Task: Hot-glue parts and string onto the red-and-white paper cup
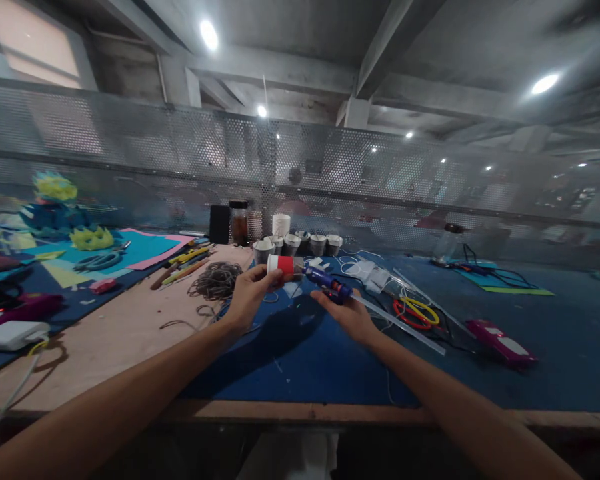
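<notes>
Closed round a small white cup with a red band (285,265), my left hand (250,293) holds it on its side, above the blue mat. My right hand (347,313) grips a blue glue gun (327,281), with a long clear glue stick (400,323) out of its back. The gun's nozzle points left at the cup; whether they touch I cannot tell. Behind the cup stand several small grey cups (318,245) and a stack of white cups (281,225).
Grey cord (215,280) lies left of my left hand, near yellow-handled tools (185,267). Scissors (100,260) rest on coloured paper. On the right are red and yellow loops (419,311) and a magenta power strip (503,343). A perforated metal screen (195,153) stands behind.
</notes>
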Tool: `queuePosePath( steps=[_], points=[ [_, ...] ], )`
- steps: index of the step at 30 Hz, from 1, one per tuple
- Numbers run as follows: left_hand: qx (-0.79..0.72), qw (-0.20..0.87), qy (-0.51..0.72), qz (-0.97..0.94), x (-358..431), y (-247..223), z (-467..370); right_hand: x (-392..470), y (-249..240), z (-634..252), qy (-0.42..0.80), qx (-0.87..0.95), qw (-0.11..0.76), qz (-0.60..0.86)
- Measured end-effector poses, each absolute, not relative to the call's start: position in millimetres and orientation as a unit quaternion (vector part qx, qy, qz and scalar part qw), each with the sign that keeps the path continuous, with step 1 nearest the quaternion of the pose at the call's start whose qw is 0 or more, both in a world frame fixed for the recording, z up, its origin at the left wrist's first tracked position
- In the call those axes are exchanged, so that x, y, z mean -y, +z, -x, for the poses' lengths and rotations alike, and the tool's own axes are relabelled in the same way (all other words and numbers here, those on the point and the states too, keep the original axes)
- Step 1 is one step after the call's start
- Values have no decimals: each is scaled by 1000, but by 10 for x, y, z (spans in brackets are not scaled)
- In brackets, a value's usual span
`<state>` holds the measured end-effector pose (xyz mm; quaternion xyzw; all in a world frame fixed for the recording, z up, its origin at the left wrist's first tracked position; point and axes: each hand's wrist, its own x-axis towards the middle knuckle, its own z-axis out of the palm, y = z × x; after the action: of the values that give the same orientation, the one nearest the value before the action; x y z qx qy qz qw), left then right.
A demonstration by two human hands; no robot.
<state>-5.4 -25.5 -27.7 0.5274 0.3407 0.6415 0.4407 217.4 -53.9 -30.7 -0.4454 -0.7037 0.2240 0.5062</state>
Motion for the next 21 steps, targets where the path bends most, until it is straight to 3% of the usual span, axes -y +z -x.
queuePosePath(
  steps=[6,12,21],
  points=[
    [-328,529,624,-472,261,-285,-4,482,-300,-2156,329,642,541,433],
    [-284,619,594,-429,331,-263,-72,490,-337,-2099,268,654,569,421],
    [-297,632,582,-416,362,-247,-99,555,-232,-2073,243,665,586,393]
  ],
)
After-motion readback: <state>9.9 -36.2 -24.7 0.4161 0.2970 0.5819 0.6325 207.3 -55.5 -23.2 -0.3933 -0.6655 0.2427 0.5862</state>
